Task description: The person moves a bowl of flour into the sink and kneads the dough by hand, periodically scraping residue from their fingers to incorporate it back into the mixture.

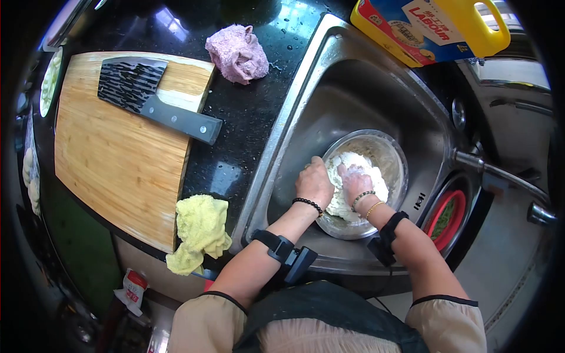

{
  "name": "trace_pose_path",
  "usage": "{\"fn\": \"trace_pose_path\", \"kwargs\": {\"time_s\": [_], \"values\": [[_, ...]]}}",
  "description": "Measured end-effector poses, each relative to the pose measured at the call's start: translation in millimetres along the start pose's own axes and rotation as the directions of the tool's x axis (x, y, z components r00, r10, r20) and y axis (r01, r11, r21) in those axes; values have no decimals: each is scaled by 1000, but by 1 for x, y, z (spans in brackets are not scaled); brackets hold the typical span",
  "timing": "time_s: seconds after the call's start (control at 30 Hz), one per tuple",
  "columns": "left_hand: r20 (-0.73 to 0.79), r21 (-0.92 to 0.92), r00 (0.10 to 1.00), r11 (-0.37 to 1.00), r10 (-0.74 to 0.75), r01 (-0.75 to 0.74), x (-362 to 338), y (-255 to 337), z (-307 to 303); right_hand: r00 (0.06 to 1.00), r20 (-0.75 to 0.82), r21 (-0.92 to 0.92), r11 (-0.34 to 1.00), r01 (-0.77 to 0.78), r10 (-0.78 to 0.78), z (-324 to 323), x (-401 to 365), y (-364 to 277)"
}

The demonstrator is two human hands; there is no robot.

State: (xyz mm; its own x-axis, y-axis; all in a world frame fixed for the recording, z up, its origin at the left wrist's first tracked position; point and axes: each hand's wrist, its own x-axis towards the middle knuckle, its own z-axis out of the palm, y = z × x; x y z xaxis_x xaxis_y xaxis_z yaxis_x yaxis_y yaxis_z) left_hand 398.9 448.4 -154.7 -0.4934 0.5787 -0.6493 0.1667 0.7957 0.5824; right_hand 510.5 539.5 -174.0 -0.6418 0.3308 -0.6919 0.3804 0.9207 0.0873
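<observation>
A steel bowl (393, 154) stands in the sink (353, 88), and a mass of white dough (354, 162) fills it. My left hand (315, 180) is curled over the bowl's left rim, its fingers against the dough. My right hand (355, 180), covered in flour, presses down into the dough. Both wrists wear bead bracelets, and black strapped devices sit on both forearms.
A wooden cutting board (118, 159) with a black cleaver (150, 100) lies on the dark counter at left. A pink cloth (237, 53) and a yellow cloth (199, 232) lie near the sink. A yellow bottle (429, 26) stands behind it. A tap (500, 176) reaches in from the right, above a red basin (447, 219).
</observation>
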Motion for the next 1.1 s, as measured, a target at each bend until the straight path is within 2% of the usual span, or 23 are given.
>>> {"fn": "trace_pose_path", "kwargs": {"time_s": [0.1,0.17,0.23,0.3,0.37,0.43,0.47,0.5,0.57,0.6,0.63,0.73,0.8,0.83,0.9,0.93,1.0,1.03,1.07,1.1], "values": [[-27,-17,999,1000,20,-21,-3,3,0,998,-57,22,1000,-17,18,2,0,7],[-74,-24,997,999,28,-30,-2,3,-2,996,-90,113,993,35,-25,0,-7,11],[-3,52,1000,998,23,-23,-2,3,-2,999,-50,193,981,29,-20,-3,-20,15],[-10,64,999,997,51,-51,-1,2,2,977,-210,325,939,109,-41,-11,-46,22],[-14,40,1000,999,22,-21,-1,3,0,968,-247,363,923,127,-37,-11,-60,38],[-18,52,999,998,26,-25,-2,5,-1,968,-231,415,910,6,98,-12,-65,53],[-8,61,1000,998,29,-28,-1,4,-1,991,-64,412,908,-77,113,-9,-59,65],[0,69,1000,997,28,-28,-1,3,-1,992,-69,412,909,-70,108,-7,-50,73],[-12,72,1000,997,24,-23,-1,3,0,970,126,579,810,99,-209,6,-32,86],[-18,83,1000,996,24,-23,-2,3,2,980,83,519,848,113,-181,48,-17,96],[-27,94,999,995,22,-20,0,2,3,978,82,517,848,122,-190,44,-13,96],[-44,69,998,997,43,-39,-2,1,4,985,77,523,847,93,-156,46,-18,92],[-49,67,997,997,52,-49,-2,1,5,992,-93,711,703,10,80,68,-25,90],[-56,67,997,996,61,-57,-2,1,4,992,-96,710,704,12,80,79,-29,90],[-52,85,997,995,64,-59,-1,1,2,963,-61,896,440,-64,264,96,-35,88],[-40,103,997,993,66,-61,-2,0,2,946,-77,856,508,-99,315,71,-46,81],[-37,105,996,991,81,-77,-2,0,-2,944,-65,831,541,-129,324,27,-62,75],[-35,102,995,990,98,-94,-3,1,-2,941,-54,801,578,-159,335,13,-68,75],[-30,99,994,990,103,-100,-3,1,-1,935,-117,737,661,-144,334,7,-73,77],[-53,78,991,990,121,-117,-3,0,0,934,-117,734,663,-148,339,-4,-76,77]]}}
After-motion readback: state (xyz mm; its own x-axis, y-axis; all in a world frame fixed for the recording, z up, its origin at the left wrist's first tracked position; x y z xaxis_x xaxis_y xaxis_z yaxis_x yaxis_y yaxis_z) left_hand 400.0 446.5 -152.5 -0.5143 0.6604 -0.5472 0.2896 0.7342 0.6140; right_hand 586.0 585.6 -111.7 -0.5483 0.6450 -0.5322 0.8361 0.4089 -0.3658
